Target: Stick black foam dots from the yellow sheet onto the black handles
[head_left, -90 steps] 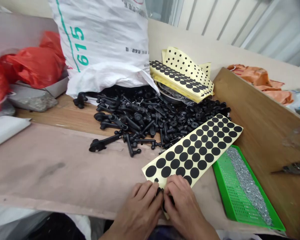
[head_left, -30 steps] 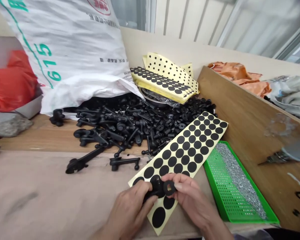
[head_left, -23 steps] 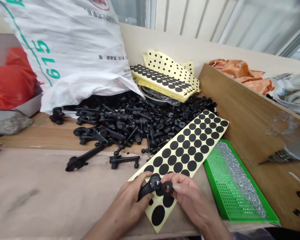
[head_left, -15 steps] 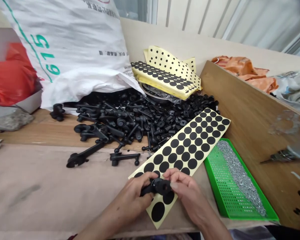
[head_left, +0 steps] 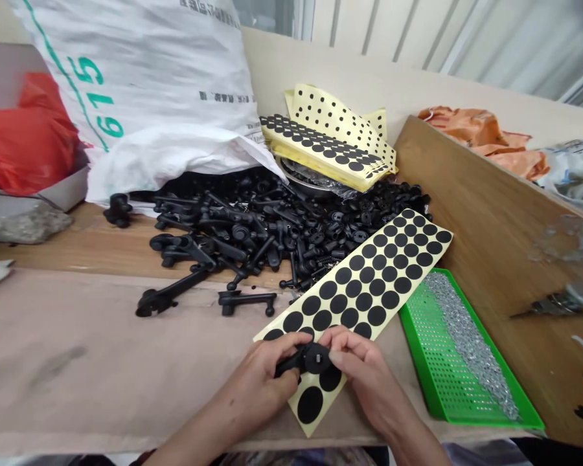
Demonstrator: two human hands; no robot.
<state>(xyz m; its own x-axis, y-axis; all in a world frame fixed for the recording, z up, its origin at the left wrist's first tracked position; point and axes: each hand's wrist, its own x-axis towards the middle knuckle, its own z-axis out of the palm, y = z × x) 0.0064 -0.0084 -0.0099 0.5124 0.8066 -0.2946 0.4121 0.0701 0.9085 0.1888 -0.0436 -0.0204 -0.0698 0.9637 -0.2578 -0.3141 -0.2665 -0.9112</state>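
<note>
My left hand (head_left: 267,372) is closed round a black plastic arm with a round end (head_left: 317,358). That round face is turned up toward me, with a small silvery piece in its middle. My right hand (head_left: 362,369) pinches the edge of the same round end between thumb and fingers; its exact grip is partly hidden. Both hands are over the near end of a pale yellow sheet of round black stickers (head_left: 353,288), which lies slantwise on the table. Left of the sheet lie a black crank-like piece (head_left: 247,301) and a longer black arm (head_left: 172,294).
A pile of black plastic parts (head_left: 272,226) spreads from a white sack (head_left: 160,77). More sticker sheets (head_left: 320,145) rest on a metal bowl behind. At right, a green basket (head_left: 466,349) holds small metal pieces, beside a wooden board (head_left: 490,226).
The black part's round end has turned to face me more, and the silvery piece in its middle now shows. Both hands stay in nearly the same place. The view has shifted slightly.
</note>
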